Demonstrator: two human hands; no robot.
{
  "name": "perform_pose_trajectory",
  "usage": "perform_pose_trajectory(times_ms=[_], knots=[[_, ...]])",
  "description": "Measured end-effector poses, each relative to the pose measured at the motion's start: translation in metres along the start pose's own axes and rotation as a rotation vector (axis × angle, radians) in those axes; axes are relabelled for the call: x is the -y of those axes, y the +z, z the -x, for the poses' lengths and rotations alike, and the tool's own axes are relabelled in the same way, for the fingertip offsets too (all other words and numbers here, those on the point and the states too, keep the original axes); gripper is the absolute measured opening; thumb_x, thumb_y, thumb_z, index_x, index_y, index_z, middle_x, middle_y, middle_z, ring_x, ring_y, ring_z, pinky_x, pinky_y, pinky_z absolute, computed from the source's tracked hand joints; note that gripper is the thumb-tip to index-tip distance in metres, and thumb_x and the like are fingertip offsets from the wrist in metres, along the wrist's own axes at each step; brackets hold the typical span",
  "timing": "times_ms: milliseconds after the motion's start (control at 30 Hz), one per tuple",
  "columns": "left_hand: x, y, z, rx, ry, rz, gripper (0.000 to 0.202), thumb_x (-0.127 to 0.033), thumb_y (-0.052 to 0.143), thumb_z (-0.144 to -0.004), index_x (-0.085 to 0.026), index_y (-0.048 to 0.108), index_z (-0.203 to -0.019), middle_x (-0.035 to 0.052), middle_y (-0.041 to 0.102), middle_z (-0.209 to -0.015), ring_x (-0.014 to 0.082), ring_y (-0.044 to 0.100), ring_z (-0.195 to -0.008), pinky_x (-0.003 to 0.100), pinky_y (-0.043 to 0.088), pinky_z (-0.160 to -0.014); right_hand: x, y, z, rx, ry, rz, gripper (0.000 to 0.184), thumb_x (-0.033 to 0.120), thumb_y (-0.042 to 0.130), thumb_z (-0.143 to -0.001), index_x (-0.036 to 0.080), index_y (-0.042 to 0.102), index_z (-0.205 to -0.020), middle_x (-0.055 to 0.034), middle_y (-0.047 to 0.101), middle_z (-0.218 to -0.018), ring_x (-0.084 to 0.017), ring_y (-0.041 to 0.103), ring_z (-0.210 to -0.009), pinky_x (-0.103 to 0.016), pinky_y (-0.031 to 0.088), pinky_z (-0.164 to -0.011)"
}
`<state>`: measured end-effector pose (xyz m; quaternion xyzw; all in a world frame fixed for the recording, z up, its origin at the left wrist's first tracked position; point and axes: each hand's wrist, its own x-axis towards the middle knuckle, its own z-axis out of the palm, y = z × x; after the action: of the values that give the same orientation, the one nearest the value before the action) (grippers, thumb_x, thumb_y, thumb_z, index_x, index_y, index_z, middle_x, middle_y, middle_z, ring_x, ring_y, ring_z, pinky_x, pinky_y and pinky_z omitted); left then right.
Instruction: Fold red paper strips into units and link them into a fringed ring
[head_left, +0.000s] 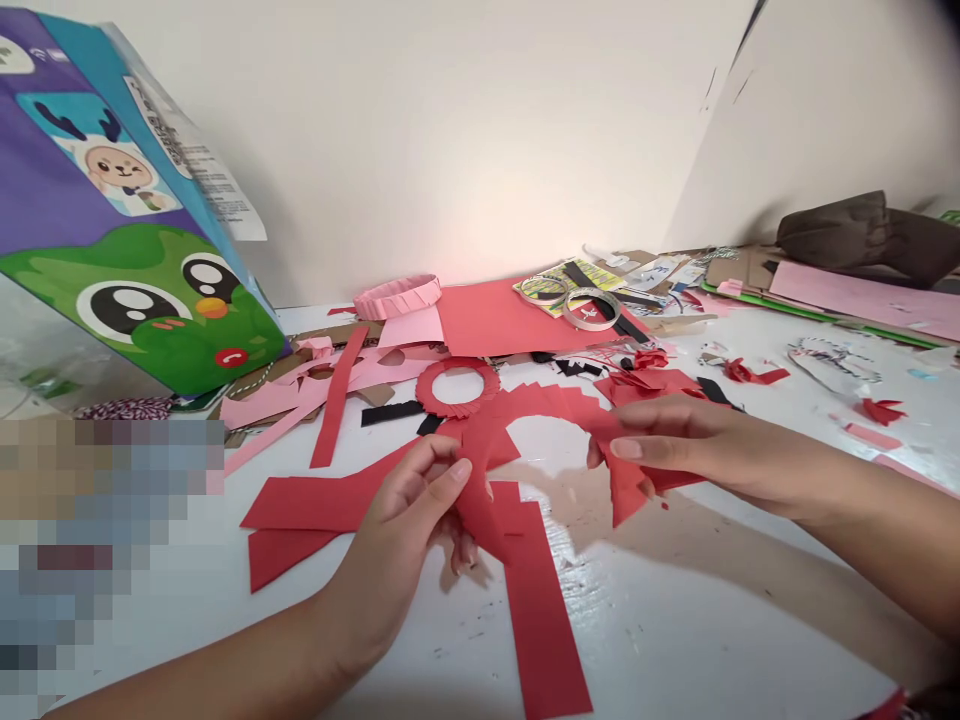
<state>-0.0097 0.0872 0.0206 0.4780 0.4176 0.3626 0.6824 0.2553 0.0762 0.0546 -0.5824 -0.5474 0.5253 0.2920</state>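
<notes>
A curved strip of folded red paper (551, 400) arches between my two hands, with overlapping pleats along its outer edge and a gap at the bottom. My left hand (420, 510) pinches its left end between thumb and fingers. At the other end, my right hand (675, 440) grips it, the thumb on top. Below the arch a flat red paper strip (547, 610) lies on the table, and more red strips (300, 505) lie left of my left hand. Just behind the arch rests a small closed ring of pleated red paper (424, 385).
A purple and green box (142, 290) stands at the back left. Behind the work lie a pink pleated ring (397, 298), a red sheet (487, 320) and tape rolls (592, 310). Paper scraps (739, 370) and string (836, 358) are scattered to the right.
</notes>
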Motion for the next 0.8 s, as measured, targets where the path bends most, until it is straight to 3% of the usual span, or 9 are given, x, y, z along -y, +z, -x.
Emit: perform_pose_trajectory(times_ms=[233, 367, 500, 633, 700, 800], knots=[[-0.001, 0.001, -0.001, 0.087, -0.007, -0.012, 0.01, -0.031, 0.06, -0.096, -0.022, 0.059, -0.092, -0.0016, 0.071, -0.067, 0.0153, 0.066, -0.057, 0.024, 0.053, -0.054, -0.002, -0.002, -0.005, -0.027, -0.073, -0.131, 0.035, 0.054, 0.083, -0.076, 0.024, 0.067, -0.068, 0.0033, 0.058, -0.07, -0.012, 0.053, -0.062, -0.026, 0.046, -0.062], [0.0, -0.001, -0.001, 0.195, -0.012, -0.052, 0.036, -0.046, 0.051, -0.099, -0.018, 0.063, -0.08, 0.0014, 0.066, -0.063, 0.0154, 0.06, -0.056, 0.026, 0.051, -0.056, -0.005, -0.002, -0.008, 0.037, -0.043, -0.117, 0.035, 0.055, 0.079, -0.079, 0.023, 0.066, -0.07, 0.0017, 0.059, -0.069, -0.015, 0.058, -0.066, -0.027, 0.046, -0.061], [0.002, -0.002, 0.001, 0.165, -0.032, -0.124, 0.051, -0.06, 0.048, -0.097, -0.016, 0.067, -0.079, 0.0025, 0.065, -0.064, 0.0125, 0.053, -0.051, 0.023, 0.043, -0.048, -0.007, 0.001, -0.009, 0.151, 0.003, -0.084, 0.036, 0.053, 0.078, -0.077, 0.022, 0.064, -0.065, 0.0024, 0.056, -0.063, -0.014, 0.057, -0.06, -0.027, 0.043, -0.055], [0.002, 0.0, 0.001, 0.132, -0.112, -0.133, 0.043, -0.062, 0.064, -0.09, -0.022, 0.066, -0.105, -0.0005, 0.072, -0.072, 0.0071, 0.042, -0.04, 0.018, 0.03, -0.037, -0.004, 0.011, -0.006, 0.224, 0.041, -0.035, 0.031, 0.046, 0.083, -0.075, 0.023, 0.065, -0.064, 0.0035, 0.054, -0.064, -0.014, 0.054, -0.061, -0.027, 0.046, -0.058], [0.002, 0.001, 0.001, 0.14, -0.146, -0.119, 0.042, -0.056, 0.069, -0.089, -0.024, 0.06, -0.116, 0.0004, 0.075, -0.073, 0.0098, 0.052, -0.046, 0.018, 0.038, -0.044, -0.002, 0.015, -0.004, 0.243, 0.048, -0.011, 0.03, 0.046, 0.083, -0.076, 0.024, 0.066, -0.064, 0.0033, 0.054, -0.065, -0.015, 0.055, -0.064, -0.028, 0.047, -0.061], [0.004, 0.0, 0.002, 0.172, -0.141, -0.099, 0.033, -0.048, 0.07, -0.092, -0.023, 0.057, -0.109, 0.0006, 0.073, -0.065, 0.0144, 0.062, -0.057, 0.022, 0.047, -0.057, -0.003, 0.016, -0.002, 0.227, 0.02, 0.011, 0.029, 0.05, 0.08, -0.08, 0.025, 0.071, -0.068, 0.0023, 0.058, -0.067, -0.016, 0.056, -0.064, -0.029, 0.048, -0.064]])
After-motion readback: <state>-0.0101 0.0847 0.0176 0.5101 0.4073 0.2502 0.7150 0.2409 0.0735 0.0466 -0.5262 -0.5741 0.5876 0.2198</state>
